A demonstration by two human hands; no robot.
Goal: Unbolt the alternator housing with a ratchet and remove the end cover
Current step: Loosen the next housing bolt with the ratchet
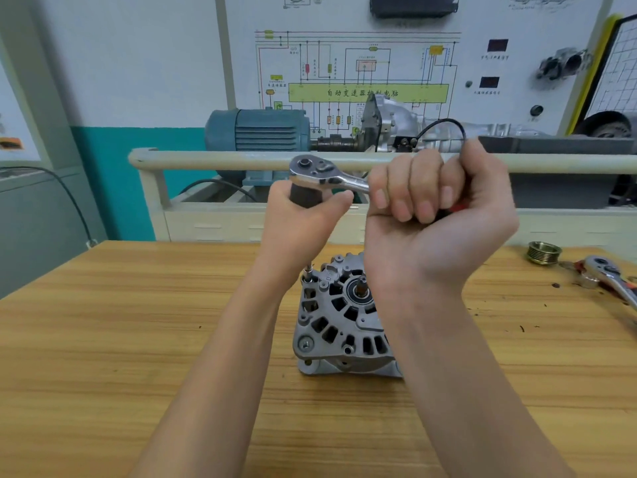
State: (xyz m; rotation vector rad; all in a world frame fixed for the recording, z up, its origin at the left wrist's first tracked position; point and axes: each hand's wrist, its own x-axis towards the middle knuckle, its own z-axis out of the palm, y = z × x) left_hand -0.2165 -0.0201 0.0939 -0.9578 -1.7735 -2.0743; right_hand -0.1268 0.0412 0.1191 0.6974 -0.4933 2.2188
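A silver alternator (339, 319) stands on the wooden table (138, 322), end cover up, with its shaft showing in the middle. A chrome ratchet (324, 175) is held high above it. My left hand (303, 219) grips the dark extension just below the ratchet head. The extension's thin tip (309, 270) reaches a bolt at the housing's upper left edge. My right hand (437, 208) grips the ratchet's handle, whose red grip shows a little between my fingers.
A brass-coloured pulley (544, 252) and a second ratchet (612, 277) lie on the table at the right. Behind the table runs a cream rail (224, 158) with a blue motor (258, 131) and a wiring-diagram board behind it.
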